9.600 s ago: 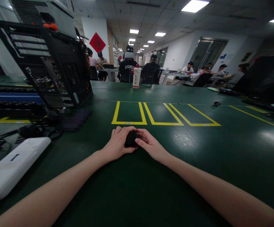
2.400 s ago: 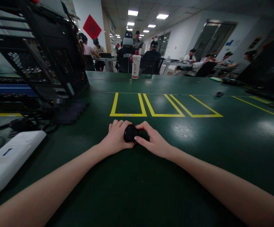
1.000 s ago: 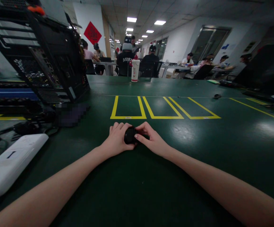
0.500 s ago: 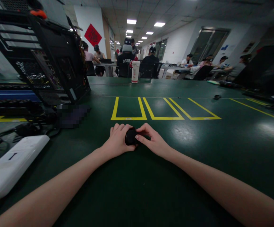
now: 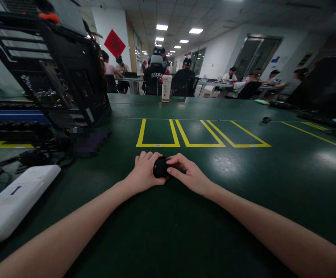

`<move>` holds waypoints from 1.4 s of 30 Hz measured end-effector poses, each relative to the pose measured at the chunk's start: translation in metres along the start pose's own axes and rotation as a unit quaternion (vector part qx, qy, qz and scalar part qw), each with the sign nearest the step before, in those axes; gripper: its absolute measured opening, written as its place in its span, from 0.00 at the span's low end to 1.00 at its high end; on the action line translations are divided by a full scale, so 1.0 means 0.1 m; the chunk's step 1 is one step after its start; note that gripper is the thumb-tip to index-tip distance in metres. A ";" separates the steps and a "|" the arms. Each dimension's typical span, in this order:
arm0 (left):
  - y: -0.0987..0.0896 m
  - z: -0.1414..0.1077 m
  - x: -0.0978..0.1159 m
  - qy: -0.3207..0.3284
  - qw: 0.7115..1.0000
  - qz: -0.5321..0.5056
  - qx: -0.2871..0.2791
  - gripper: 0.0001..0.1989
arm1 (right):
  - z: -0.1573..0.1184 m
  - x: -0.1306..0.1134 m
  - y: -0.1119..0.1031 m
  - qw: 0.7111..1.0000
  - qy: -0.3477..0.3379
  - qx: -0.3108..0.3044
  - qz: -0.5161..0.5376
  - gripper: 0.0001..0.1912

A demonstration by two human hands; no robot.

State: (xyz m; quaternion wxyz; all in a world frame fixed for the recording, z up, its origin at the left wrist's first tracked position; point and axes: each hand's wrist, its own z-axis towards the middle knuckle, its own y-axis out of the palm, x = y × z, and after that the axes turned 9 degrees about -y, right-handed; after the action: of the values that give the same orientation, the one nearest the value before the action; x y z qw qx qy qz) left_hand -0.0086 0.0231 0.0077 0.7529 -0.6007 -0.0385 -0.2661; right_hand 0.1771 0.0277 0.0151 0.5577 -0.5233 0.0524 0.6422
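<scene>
Object point(image 5: 160, 167), black, rounded, glossy, is sitting clasped in the left hand point(image 5: 145, 170) near yellow tape point(image 5: 205, 145); the right hand point(image 5: 191, 175) is touching its edge, hold unclear. A label point(image 5: 158, 145) is showing, unreadably small.

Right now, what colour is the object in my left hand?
The object is black, best seen in the head view.

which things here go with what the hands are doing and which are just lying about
In use:
black object, gripped by the left hand; the right hand is at its other side, touching or just close, hard to tell

Apparently just lying about:
white device
cables
computer case
bottle
small black ring
</scene>
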 end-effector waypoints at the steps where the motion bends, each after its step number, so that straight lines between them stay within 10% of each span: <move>1: -0.01 0.00 0.01 0.000 1.000 -0.003 -0.004 0.27 | 0.01 0.00 0.01 1.000 0.005 0.007 0.000 0.08; 42: -0.03 -0.01 0.03 -0.006 1.000 -0.011 -0.013 0.26 | 0.03 0.06 0.02 0.991 0.070 -0.010 0.111 0.11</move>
State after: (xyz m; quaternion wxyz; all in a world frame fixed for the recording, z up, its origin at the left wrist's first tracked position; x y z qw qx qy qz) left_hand -0.0075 0.0204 0.0110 0.7415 -0.6118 -0.0462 -0.2716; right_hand 0.1747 0.0325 0.0109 0.4728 -0.5635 0.1420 0.6624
